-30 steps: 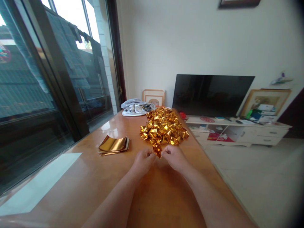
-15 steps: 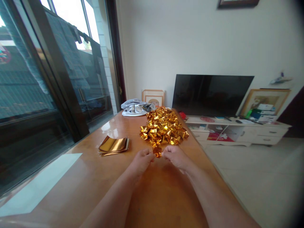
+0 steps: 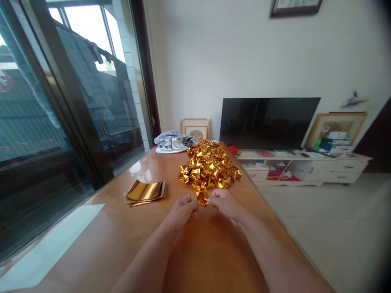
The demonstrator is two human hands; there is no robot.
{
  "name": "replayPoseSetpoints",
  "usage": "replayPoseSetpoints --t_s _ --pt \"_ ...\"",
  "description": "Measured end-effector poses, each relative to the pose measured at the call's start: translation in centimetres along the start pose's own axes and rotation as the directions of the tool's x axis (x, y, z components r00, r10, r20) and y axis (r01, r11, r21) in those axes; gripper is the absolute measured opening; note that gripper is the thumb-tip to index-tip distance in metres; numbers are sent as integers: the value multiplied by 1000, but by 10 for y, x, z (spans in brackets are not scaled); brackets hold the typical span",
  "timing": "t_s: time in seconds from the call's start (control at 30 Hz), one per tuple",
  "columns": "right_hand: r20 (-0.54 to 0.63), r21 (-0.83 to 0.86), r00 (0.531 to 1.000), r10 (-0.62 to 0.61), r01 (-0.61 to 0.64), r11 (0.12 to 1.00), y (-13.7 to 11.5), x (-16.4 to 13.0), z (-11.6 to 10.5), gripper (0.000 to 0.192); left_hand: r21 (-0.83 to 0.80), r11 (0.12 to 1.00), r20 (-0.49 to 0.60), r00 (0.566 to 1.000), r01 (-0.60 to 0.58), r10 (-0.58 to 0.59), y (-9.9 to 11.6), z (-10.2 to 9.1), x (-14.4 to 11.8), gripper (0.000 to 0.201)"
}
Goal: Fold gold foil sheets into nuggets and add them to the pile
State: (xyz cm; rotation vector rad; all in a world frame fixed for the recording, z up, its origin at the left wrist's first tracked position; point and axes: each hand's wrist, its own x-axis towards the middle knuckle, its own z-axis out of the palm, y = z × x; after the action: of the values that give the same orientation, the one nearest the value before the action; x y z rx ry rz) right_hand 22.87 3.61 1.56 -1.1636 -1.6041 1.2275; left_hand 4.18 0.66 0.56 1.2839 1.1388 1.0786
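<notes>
Between my two hands is a small folded piece of gold foil paper (image 3: 203,200), crinkled and shiny. My left hand (image 3: 185,206) pinches its left end, and my right hand (image 3: 224,202) pinches its right end; both are closed, just above the wooden table (image 3: 189,256). Right behind the piece lies a big heap of folded gold foil pieces (image 3: 210,165), and its nearest ones come close to my fingers. Over to the left rests a stack of flat gold foil sheets (image 3: 145,191), curled up at the edges.
A pale sheet (image 3: 58,244) lies along the table's left edge. Bundled grey cloth (image 3: 172,142) sits at the far end near small frames (image 3: 195,127). Beyond the table's right edge stand a white cabinet (image 3: 324,167) and a television (image 3: 269,122). Glass doors flank the left.
The view has tilted slightly up and turned a little right, so the scene sits lower. Both hands keep their pinch on the foil piece, with hardly any movement.
</notes>
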Motion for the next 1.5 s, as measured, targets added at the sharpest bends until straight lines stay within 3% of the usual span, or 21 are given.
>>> replayPoseSetpoints --t_s 0.1,0.27,0.43,0.53,0.7,0.83,1.0,1.27,1.5 --pt "-48 -106 997 -53 48 993 3 3 2 14 29 999 -50 999 -20 21 1 0 1 16" --pt "-60 -324 985 -161 133 937 12 6 5 15 54 979 -206 957 -197 204 -3 -3 7 27" --pt "-25 -482 964 -266 222 848 14 1 8 15 132 932 -190 914 -338 358 -11 -4 14 19" --pt "-42 -459 960 -277 228 859 11 1 9 15 159 933 -221 910 -322 351 -10 -5 14 15" --pt "-100 -360 961 -258 207 910 7 4 8 20 216 952 -398 871 -216 288 -5 -11 12 19" --pt "-81 -345 962 -262 220 912 3 1 13 20 191 950 -453 837 -245 307 -8 -15 14 24" --pt "-65 -348 950 -307 267 899 -2 -7 24 22 225 924 -450 809 -308 379 -14 -14 17 22" --pt "-127 -436 900 -418 328 838 -2 -6 27 30 220 916 -393 830 -334 397 -13 -8 17 29" --pt "-112 -461 872 -476 379 802 -1 -5 27 36 384 871 -358 820 -306 446 -22 -17 21 37"
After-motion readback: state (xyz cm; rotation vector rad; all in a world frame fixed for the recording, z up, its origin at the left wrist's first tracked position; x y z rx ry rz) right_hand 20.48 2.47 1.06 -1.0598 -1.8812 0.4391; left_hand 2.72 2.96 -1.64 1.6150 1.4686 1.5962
